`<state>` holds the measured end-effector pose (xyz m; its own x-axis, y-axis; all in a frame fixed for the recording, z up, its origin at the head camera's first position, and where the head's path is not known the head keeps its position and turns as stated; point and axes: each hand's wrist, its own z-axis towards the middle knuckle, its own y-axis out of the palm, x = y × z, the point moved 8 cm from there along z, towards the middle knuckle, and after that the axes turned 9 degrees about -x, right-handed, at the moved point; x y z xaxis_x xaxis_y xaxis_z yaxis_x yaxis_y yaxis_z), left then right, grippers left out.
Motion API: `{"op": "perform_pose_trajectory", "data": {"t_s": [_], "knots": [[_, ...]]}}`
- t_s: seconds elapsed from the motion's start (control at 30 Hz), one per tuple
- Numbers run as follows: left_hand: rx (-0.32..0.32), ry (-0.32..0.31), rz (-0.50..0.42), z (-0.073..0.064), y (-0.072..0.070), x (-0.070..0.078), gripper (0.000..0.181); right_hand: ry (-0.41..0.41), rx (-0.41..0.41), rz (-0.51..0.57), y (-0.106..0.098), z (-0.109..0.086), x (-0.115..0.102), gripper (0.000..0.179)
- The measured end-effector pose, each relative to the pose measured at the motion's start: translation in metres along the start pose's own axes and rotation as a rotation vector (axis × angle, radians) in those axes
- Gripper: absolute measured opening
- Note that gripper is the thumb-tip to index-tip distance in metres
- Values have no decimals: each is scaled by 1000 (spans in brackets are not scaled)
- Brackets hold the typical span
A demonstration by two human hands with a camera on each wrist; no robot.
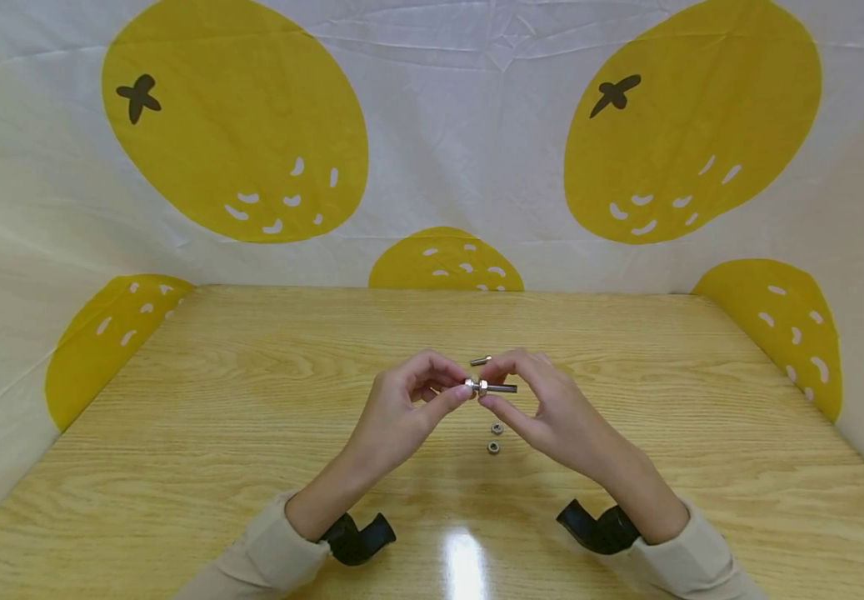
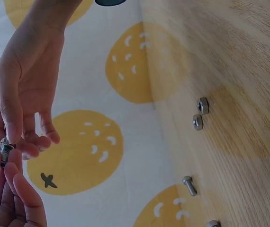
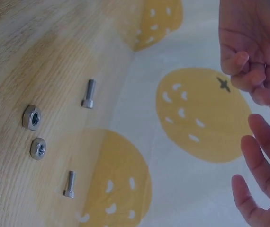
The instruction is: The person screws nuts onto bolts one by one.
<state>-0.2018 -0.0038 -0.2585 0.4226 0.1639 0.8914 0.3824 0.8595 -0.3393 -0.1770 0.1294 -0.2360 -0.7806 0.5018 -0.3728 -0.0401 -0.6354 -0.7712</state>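
Observation:
Above the table, both hands hold one metal bolt (image 1: 505, 389) lying roughly level. My left hand (image 1: 405, 410) pinches its head end between thumb and fingers. Partway along the shaft sits a hex nut (image 1: 482, 387), and my right hand (image 1: 551, 408) pinches it with thumb and index finger. The bare shaft points right. Below lie two loose nuts, a nearer one (image 1: 493, 447) and a farther one (image 1: 496, 427). A loose bolt (image 1: 480, 360) lies beyond the fingers. The right wrist view shows a second loose bolt (image 3: 69, 184), which the head view does not show.
The wooden table (image 1: 252, 358) is enclosed by a white cloth (image 1: 461, 150) printed with yellow fruit shapes. Black straps, one on the left wrist (image 1: 360, 540) and one on the right (image 1: 600, 529), stick out inward over the table.

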Motion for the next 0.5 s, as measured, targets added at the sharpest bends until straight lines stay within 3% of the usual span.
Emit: {"op": "perform_pose_trajectory", "data": {"t_s": [0.17, 0.5], "knots": [[0, 2, 0, 0, 0, 0, 13, 9, -2, 7, 0, -1, 1, 26], [-7, 10, -7, 0, 1, 1, 13, 103, -67, 33, 6, 0, 8, 8]]}}
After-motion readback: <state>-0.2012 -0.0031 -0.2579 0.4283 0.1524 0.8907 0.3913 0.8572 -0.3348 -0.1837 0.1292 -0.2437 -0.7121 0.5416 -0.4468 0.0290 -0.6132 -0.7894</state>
